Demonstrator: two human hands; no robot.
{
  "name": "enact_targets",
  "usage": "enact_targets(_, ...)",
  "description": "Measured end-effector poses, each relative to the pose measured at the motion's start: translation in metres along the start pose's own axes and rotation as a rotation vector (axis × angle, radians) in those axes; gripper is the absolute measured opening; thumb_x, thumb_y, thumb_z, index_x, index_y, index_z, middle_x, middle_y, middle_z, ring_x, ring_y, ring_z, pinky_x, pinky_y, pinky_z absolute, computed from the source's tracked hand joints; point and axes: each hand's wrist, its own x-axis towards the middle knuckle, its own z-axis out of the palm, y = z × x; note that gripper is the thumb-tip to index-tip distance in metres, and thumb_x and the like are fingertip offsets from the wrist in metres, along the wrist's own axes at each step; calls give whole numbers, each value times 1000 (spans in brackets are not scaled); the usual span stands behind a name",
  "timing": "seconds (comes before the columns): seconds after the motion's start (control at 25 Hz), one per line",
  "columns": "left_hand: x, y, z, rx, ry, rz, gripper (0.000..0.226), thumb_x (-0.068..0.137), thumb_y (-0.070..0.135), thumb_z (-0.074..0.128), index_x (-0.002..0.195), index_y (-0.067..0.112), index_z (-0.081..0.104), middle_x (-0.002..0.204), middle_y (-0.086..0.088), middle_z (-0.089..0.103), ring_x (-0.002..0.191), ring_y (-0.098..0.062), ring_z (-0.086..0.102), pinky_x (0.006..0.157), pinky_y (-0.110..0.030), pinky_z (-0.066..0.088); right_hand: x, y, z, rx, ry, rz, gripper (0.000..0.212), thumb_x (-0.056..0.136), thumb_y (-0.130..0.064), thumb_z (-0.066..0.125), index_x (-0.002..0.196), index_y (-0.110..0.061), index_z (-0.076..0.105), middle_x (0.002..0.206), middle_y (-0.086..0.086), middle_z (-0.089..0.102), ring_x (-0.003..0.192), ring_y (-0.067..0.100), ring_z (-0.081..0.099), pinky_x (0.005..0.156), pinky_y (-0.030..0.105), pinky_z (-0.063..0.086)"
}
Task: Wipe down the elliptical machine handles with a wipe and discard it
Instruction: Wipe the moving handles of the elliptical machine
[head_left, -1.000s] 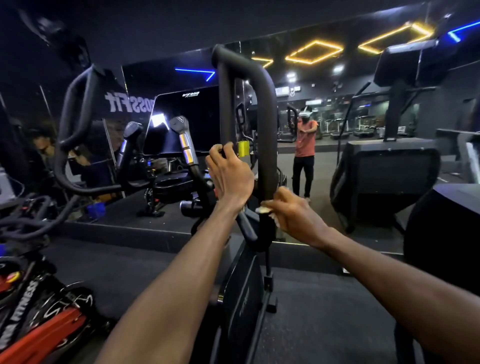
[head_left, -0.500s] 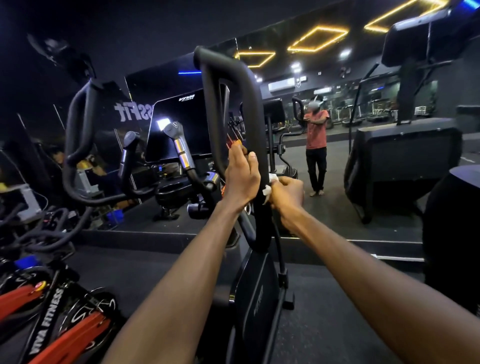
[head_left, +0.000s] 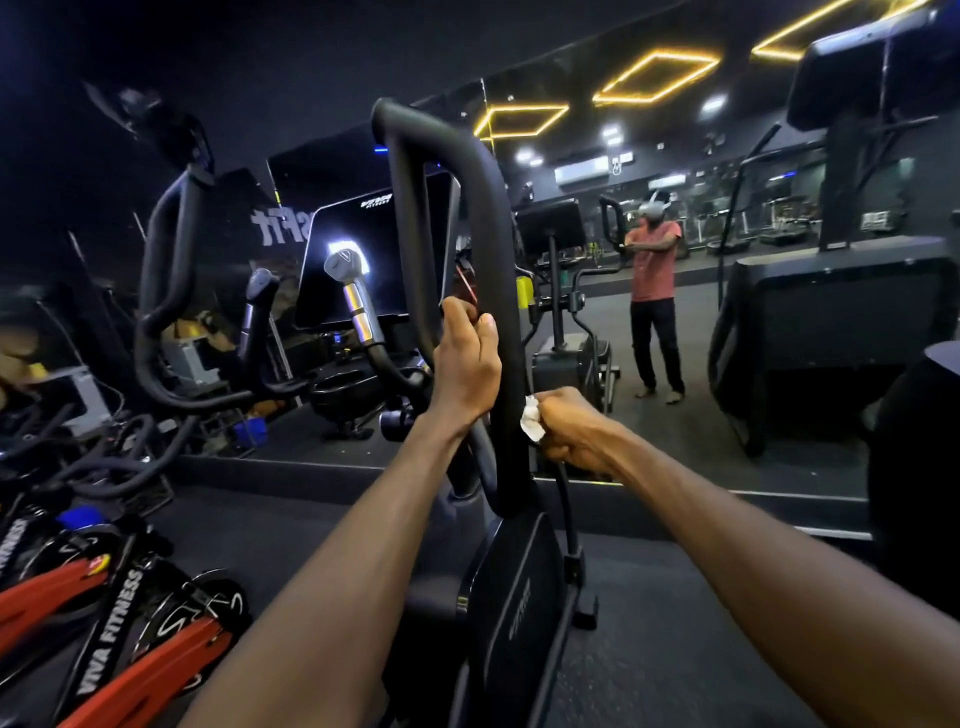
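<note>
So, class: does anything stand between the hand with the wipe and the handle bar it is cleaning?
Nothing visible does. The right hand grips the white wipe right against the looped black handle; the left hand holds the same loop, higher up and on its other side.

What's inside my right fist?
A crumpled white wipe sticks out of the right hand, pressed against the black handle. The rest of the wipe is hidden by the curled fingers.
</note>
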Motion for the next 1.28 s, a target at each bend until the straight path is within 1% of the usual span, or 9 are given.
enact_targets(0.16, 3, -1, -2, -24, 2, -12, 16, 95, 28, 40, 92, 14, 33, 77, 5, 44, 70, -18, 46, 68, -38, 40, 23, -28, -8, 253, -80, -29, 36, 93, 2, 32, 64, -14, 48, 53, 4, 37, 37, 12, 29, 38, 17, 16)
enact_targets(0.32, 4, 2, 0, -10, 44, -27, 15, 93, 26, 42, 90, 12, 36, 73, 6, 42, 63, -10, 42, 64, -36, 38, 16, 10, -6, -21, -231, 18, 36, 92, 6, 30, 69, -10, 54, 43, 2, 44, 33, 12, 39, 38, 17, 23)
enact_targets(0.52, 15, 14, 6, 50, 118, -102, 19, 94, 30, 36, 88, 13, 35, 67, 7, 42, 57, -4, 41, 62, -33, 33, 32, -58, -18, 319, -122, -113, 39, 90, 7, 36, 58, -12, 46, 46, 3, 42, 36, 13, 35, 39, 20, 18)
enact_targets(0.68, 27, 30, 14, 199, 196, -128, 21, 98, 37, 30, 91, 17, 36, 78, -3, 53, 71, -25, 52, 69, -45, 45, 26, -42, -20, 80, -167, -183, 37, 90, 2, 40, 56, -11, 48, 39, 1, 43, 28, 8, 33, 35, 14, 21)
enact_targets(0.76, 31, 38, 15, 311, 230, -87, 22, 101, 33, 30, 93, 16, 40, 88, -7, 55, 76, -26, 52, 73, -47, 46, 39, -63, -24, 71, -125, -257, 34, 86, 1, 45, 54, -11, 53, 38, 2, 47, 36, 15, 39, 39, 18, 26)
enact_targets(0.92, 47, 51, 16, 451, 307, -36, 27, 103, 30, 31, 99, 10, 47, 100, -9, 52, 79, -32, 52, 73, -47, 45, 55, -89, -30, 102, 1, -348, 30, 89, -6, 50, 62, -12, 62, 56, 8, 61, 47, 20, 51, 42, 25, 36)
enact_targets(1.08, 60, 61, 16, 503, 335, -2, 30, 102, 31, 29, 102, 8, 47, 103, -12, 49, 77, -37, 55, 67, -50, 48, 42, -98, -31, 300, -137, -310, 36, 79, 15, 34, 57, -6, 53, 51, 6, 52, 44, 15, 44, 39, 19, 29)
enact_targets(1.16, 65, 65, 15, 520, 330, 15, 30, 102, 32, 30, 104, 7, 48, 106, -12, 48, 78, -40, 57, 68, -51, 49, 51, -136, -44, 459, -189, -270, 34, 83, 14, 37, 62, -6, 55, 59, 9, 52, 47, 15, 44, 45, 25, 29)
enact_targets(1.28, 77, 68, 10, 531, 348, 43, 31, 102, 32, 30, 104, 7, 47, 107, -13, 46, 77, -42, 57, 66, -52, 49, 54, -137, -55, 459, -294, -253, 23, 92, 7, 46, 77, -5, 60, 65, 8, 51, 53, 13, 44, 51, 25, 31)
